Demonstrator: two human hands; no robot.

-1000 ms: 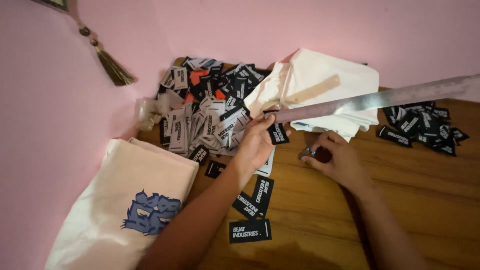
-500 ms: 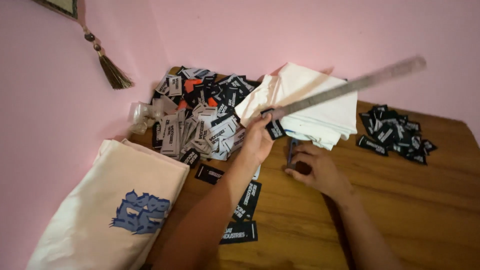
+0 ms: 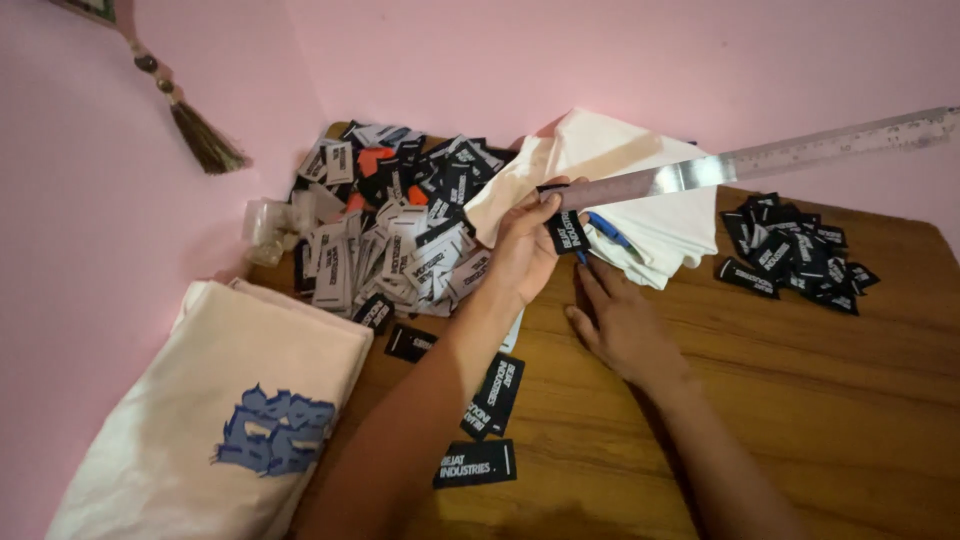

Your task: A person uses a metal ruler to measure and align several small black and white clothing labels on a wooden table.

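A black label (image 3: 476, 463) is lying nearest on the wooden tabletop (image 3: 850, 400), with another (image 3: 496, 394) just beyond it beside the left forearm. At the left edge a cream shirt (image 3: 230, 400) with a blue print is lying folded. The right hand (image 3: 622, 325) is resting palm down on the tabletop, fingers spread flat, its grip holding nothing, fingertips reaching toward a blue pen (image 3: 606, 229). The left hand (image 3: 525, 250) is gripping the near end of a long metal ruler (image 3: 760, 160) together with a small black tag (image 3: 567, 230) pinched under the thumb; the ruler is slanting up and away to the right, over a white cloth (image 3: 640, 200). Left of the cloth a big heap of labels (image 3: 400, 220) is piling into the corner, and a smaller heap (image 3: 795, 250) is sitting well apart on the right. Beyond, a tassel (image 3: 205, 140) is hanging on the pink wall (image 3: 600, 60).
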